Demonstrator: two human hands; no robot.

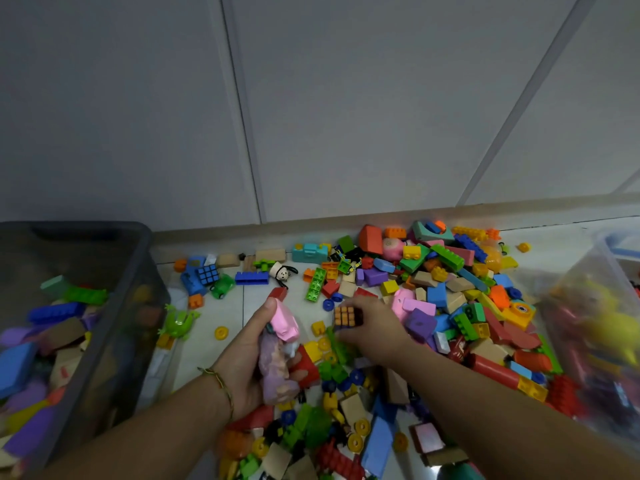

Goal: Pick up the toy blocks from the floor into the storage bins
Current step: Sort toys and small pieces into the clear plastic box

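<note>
My left hand (254, 355) sits at lower centre of the frame. Its fingers are curled round a handful: a pink block (285, 323) on top, a lilac piece (273, 370) under it, and a red block (306, 370) at my fingertips. Just right of it, my right hand (375, 327) has its fingers narrowed on a small puzzle cube (347, 316), orange face toward me. I cannot tell whether it is clear of the floor (242, 306).

The toy blocks (450, 289) lie heaped on the floor from centre to lower right, with a few strays along the wall. The grey bin (133, 271) stands at the left edge, already partly filled with blocks. The clear bin (585, 271) stands at the right edge, blurred, with toys inside. A green frog toy (180, 322) and 1 yellow ring (221, 332) lie between the grey bin and my left hand.
</note>
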